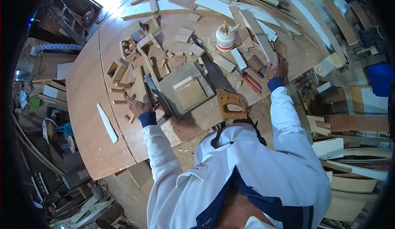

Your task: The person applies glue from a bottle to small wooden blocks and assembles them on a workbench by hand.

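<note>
White strip (108,124) at left on the tabletop (86,105); left hand (140,106) low among small wood blocks, fingers loosely bent, cannot tell if pinching; its forearm angles forward and inward; square board (166,83) and handsaw (216,74) between the hands, red-handled tool (252,83) nearer the right; right hand (276,70) at the long board's (258,33) near end, fingers curled, grip unclear; arm well extended; step looks like handling loose wood; moving the board would call for a surer hold.
</note>
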Motion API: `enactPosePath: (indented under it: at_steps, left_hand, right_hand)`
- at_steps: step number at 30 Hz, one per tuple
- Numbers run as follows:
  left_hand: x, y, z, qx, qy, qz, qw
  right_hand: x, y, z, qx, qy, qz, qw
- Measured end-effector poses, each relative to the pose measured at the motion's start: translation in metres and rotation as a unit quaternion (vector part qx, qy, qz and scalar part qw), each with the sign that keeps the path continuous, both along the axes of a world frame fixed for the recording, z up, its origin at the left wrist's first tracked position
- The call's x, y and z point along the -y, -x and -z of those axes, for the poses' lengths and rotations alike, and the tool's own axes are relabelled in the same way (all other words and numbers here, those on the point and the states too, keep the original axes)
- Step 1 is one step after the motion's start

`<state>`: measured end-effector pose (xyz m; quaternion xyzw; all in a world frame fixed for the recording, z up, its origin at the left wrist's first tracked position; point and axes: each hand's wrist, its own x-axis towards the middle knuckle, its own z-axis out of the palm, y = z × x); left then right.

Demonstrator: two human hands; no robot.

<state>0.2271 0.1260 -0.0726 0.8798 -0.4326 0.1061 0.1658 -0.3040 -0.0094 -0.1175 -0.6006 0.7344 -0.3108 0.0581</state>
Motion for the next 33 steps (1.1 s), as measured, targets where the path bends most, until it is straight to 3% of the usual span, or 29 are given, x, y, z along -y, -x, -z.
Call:
enactPosePath:
  at_steps: [2, 5, 7, 8, 11, 14, 15, 20, 22, 27, 30, 31, 33]
  left_hand:
    - [0.005, 0.016, -0.017, -0.101, 0.144, 0.053, 0.983]
    - [0.022, 0.048, -0.024, -0.108, 0.157, 0.068, 0.979]
    - [0.035, 0.100, -0.063, -0.195, 0.158, 0.067, 0.966]
    - [0.038, 0.102, -0.048, -0.195, 0.178, 0.121, 0.957]
    - [0.049, 0.138, -0.046, -0.198, 0.174, 0.160, 0.951]
    - [0.049, 0.169, -0.047, -0.202, 0.152, 0.192, 0.948]
    - [0.049, 0.174, -0.043, -0.203, 0.153, 0.193, 0.948]
    - [0.043, 0.201, -0.048, -0.253, 0.159, 0.229, 0.926]
    - [0.041, 0.203, -0.047, -0.225, 0.160, 0.221, 0.935]
    - [0.043, 0.205, -0.066, -0.031, 0.116, 0.211, 0.970]
    - [0.043, 0.204, -0.067, -0.021, 0.126, 0.195, 0.972]
    - [0.042, 0.205, -0.065, -0.020, 0.126, 0.193, 0.973]
    - [0.041, 0.211, -0.061, -0.157, 0.158, 0.200, 0.954]
  right_hand:
    - [0.000, -0.011, -0.010, -0.048, -0.009, -0.006, 0.999]
    - [0.006, -0.027, -0.009, 0.075, 0.017, -0.059, 0.995]
    - [0.018, -0.034, 0.004, 0.031, 0.032, -0.090, 0.995]
    - [0.023, -0.036, 0.009, -0.012, 0.046, -0.124, 0.991]
    - [0.026, -0.049, -0.006, -0.047, -0.019, -0.127, 0.991]
    - [0.037, -0.047, 0.000, -0.063, -0.013, -0.151, 0.986]
    - [0.037, -0.047, -0.021, -0.046, -0.031, -0.146, 0.988]
    - [0.105, -0.003, 0.000, 0.011, 0.024, -0.113, 0.993]
    - [0.124, 0.005, -0.003, -0.090, 0.053, -0.090, 0.991]
    - [0.154, 0.013, -0.013, -0.128, -0.052, -0.143, 0.980]
    - [0.172, 0.027, -0.007, -0.075, -0.096, -0.189, 0.974]
    - [0.177, 0.030, -0.001, -0.074, -0.095, -0.192, 0.974]
    - [0.181, 0.031, 0.000, -0.116, -0.088, -0.211, 0.966]
